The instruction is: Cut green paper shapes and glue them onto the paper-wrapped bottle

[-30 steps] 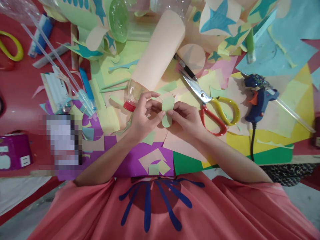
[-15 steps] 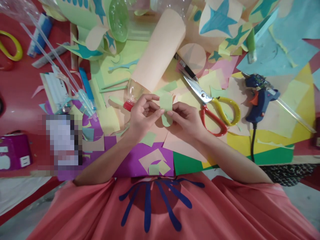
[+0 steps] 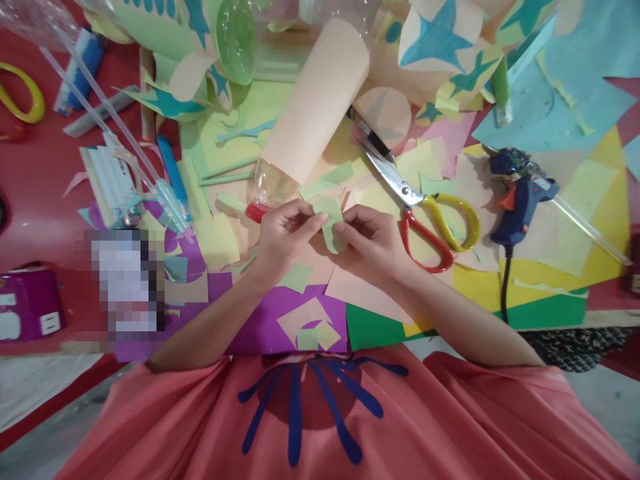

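Note:
A small pale green paper cutout [image 3: 332, 225] with a rounded lower end is held between both my hands over the paper-strewn table. My left hand [image 3: 283, 239] pinches its left edge with curled fingers. My right hand [image 3: 371, 241] pinches its right side, thumb on the paper. Just beyond my hands lies a plastic bottle [image 3: 269, 187] with a red cap, wrapped in a peach paper cone [image 3: 320, 100].
Scissors [image 3: 425, 207] with red and yellow handles lie to the right of my hands. Farther right a blue glue gun [image 3: 517, 197] rests with its cord trailing toward me. Coloured paper sheets, star cutouts and scraps cover the red table [image 3: 35, 167]. Clear glue sticks [image 3: 115, 127] lie at the left.
The green cutout has been turned and lowered between my fingers; my left fingers, raised and spread before, have closed down over its edge. Both arms have stayed in place.

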Demonstrator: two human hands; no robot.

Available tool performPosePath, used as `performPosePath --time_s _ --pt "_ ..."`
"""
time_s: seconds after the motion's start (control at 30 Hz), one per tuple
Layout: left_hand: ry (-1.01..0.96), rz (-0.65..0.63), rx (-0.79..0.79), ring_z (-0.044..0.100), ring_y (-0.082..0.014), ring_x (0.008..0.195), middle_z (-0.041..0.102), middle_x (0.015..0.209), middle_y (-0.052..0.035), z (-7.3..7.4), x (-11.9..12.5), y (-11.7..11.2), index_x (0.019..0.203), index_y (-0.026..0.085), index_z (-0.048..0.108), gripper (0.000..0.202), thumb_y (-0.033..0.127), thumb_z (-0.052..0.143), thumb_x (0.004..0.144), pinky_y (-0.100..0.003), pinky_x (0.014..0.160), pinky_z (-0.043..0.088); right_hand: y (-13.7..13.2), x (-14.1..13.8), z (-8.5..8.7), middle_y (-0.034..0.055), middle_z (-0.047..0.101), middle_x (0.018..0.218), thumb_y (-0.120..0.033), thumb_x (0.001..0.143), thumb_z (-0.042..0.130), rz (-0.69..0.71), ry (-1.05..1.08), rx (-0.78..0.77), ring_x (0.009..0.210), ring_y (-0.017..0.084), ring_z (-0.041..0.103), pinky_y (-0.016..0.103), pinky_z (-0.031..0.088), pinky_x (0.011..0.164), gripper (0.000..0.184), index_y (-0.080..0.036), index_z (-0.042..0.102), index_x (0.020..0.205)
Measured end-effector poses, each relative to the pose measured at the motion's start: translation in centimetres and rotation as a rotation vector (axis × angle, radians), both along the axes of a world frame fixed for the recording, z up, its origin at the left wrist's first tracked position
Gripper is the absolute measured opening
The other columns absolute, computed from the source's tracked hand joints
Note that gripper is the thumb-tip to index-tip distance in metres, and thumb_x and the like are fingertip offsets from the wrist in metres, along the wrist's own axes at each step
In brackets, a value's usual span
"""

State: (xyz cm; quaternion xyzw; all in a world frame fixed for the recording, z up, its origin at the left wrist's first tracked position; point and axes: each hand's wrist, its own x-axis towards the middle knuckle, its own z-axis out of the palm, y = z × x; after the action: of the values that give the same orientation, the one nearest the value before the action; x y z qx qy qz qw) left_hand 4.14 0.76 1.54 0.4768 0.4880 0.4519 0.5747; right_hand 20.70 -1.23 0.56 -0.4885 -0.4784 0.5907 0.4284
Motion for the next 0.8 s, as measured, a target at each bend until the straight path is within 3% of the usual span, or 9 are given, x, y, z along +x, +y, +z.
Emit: performPosePath --time_s 0.4,0.6,0.8 --pt "0.003 -0.086 0.030 0.064 -0.0125 0.066 0.069 0.069 0.0010 -0.26 -0.16 0.13 0.069 0.019 0.070 0.030 0.042 0.090 0.070 -0.026 0.064 0.055 0.30 0.10 0.11 -0.0052 0.052 0.059 -0.030 0.085 0.070 -0.011 0.018 -0.008 0.056 0.008 0.043 0.026 0.030 0.052 0.021 -0.020 0.061 0.069" --pt "-0.030 -0.037 -0.077 0.063 -0.0112 0.065 0.068 0.068 0.0017 -0.12 -0.11 0.09 0.068 0.018 0.069 0.032 0.037 0.094 0.062 -0.024 0.063 0.053 0.20 0.03 0.04 -0.0049 0.053 0.061 -0.028 0.085 0.071 -0.023 0.033 -0.021 0.058 0.009 0.044 0.028 0.030 0.055 0.021 -0.020 0.061 0.068" --pt "-0.025 -0.076 -0.067 0.063 -0.0123 0.069 0.069 0.074 0.0006 -0.09 -0.24 0.19 0.076 0.019 0.071 0.031 0.040 0.091 0.067 -0.026 0.068 0.055 0.09 -0.01 -0.12 -0.0040 0.058 0.063 -0.030 0.085 0.075 -0.020 0.136 -0.071 0.059 0.010 0.046 0.029 0.035 0.058 0.020 -0.020 0.066 0.071"
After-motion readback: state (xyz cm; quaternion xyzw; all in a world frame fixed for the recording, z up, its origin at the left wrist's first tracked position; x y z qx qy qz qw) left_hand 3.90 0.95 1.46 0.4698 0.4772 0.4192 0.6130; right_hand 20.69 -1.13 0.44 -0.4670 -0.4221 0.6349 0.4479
